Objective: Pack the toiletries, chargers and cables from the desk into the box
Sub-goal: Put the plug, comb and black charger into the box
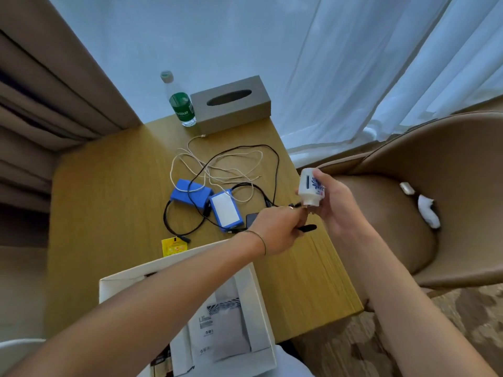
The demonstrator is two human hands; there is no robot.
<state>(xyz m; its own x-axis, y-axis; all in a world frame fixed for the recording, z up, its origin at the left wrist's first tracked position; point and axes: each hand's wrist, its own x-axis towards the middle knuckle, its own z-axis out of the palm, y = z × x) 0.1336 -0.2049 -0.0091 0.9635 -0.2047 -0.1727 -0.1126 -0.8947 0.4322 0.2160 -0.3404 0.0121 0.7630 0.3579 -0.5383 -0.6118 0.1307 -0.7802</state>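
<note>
The right hand [337, 205] grips a small white bottle [311, 187] with blue print, holding it upside down above the desk's right edge — thumb and fingers wrapped round its body, neck pointing down. The left hand [277, 227] reaches across from the left and meets the bottle's neck, fingers curled and pinched at the cap; what exactly they pinch is too small to make out. A thin bracelet sits on the left wrist, and a black object [307, 228] shows just under that hand, its nature unclear.

On the wooden desk [114, 191], near the middle, lie two blue chargers: one [190, 195] further back, the other [226, 210] with a white label facing up, just beside it and nearer the right edge. A black cable [275, 170] loops around and over them, tangled with a white cable [217, 161] that spreads toward the far edge. A small dark block [251, 219] lies just right of the labelled charger, partly hidden by the left hand. A yellow packet [174, 246] lies by the front of the desk, touching the box's far flap.

The white cardboard box [261, 289] stands open at the desk's front edge, under the left forearm — flat printed packets lie inside.

At the far edge stand a water bottle [181, 104] with a green label and, just beside it, a grey tissue box [231, 103]. A tan chair [435, 172] stands right of the desk, with white items on its seat.
</note>
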